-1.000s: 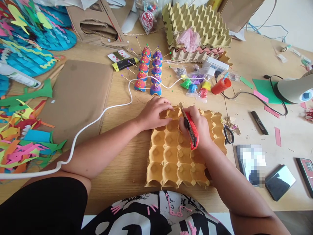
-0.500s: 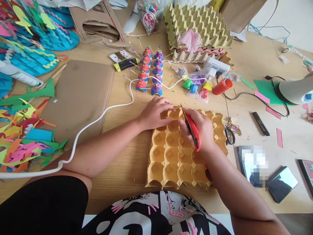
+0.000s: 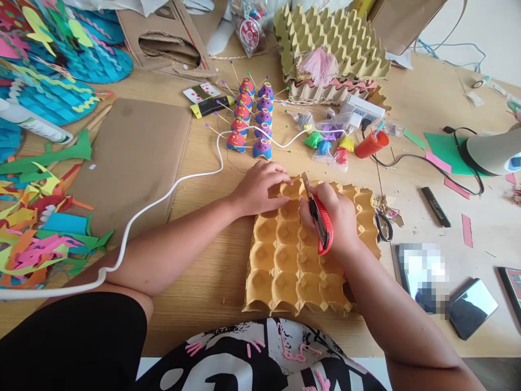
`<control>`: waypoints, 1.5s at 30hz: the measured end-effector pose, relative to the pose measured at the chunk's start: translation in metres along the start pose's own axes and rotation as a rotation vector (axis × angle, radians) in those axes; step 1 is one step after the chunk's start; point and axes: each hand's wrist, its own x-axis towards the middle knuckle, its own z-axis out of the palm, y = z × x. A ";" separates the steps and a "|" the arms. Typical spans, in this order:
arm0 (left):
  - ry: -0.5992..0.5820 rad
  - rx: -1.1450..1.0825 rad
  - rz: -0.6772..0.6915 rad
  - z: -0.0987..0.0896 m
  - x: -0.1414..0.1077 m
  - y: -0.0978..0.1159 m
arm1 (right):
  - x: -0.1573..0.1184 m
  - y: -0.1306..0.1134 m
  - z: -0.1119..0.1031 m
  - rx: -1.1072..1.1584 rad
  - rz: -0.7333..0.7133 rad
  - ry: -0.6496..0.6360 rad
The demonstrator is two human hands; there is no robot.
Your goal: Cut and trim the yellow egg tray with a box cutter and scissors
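Note:
A yellow-brown egg tray (image 3: 285,256) lies cups-up in front of me. My left hand (image 3: 264,187) rests on its far left corner, thumb and fingers spread apart over the outer cups. My right hand (image 3: 336,214) is closed around a red and black utility knife (image 3: 321,222). The knife's blade (image 3: 305,182) is out and points away from me at the tray's far edge, just right of my left fingertips. Whether the blade touches the cardboard, I cannot tell.
Behind the tray stand two rows of painted egg-cup figures (image 3: 237,140) with pins. A white cable (image 3: 163,194) crosses the table over my left arm. Stacked egg trays (image 3: 337,41), clay bags (image 3: 323,145) and a red cup (image 3: 372,144) stand farther back. Scissors (image 3: 383,226) lie at right.
The knife has turned slightly in my right hand, showing more of its blade and flat side, and its handle end has shifted a little toward me. My left hand stays in place.

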 end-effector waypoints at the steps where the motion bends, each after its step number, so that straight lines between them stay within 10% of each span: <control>1: 0.000 0.001 -0.004 0.000 0.000 0.000 | 0.000 -0.001 0.000 -0.020 -0.021 -0.009; 27: -0.006 0.018 -0.027 0.002 0.001 0.000 | -0.001 -0.010 0.003 -0.275 -0.199 -0.050; 45: -0.002 0.017 -0.009 0.000 0.000 0.000 | 0.002 0.004 0.007 -0.051 -0.037 -0.068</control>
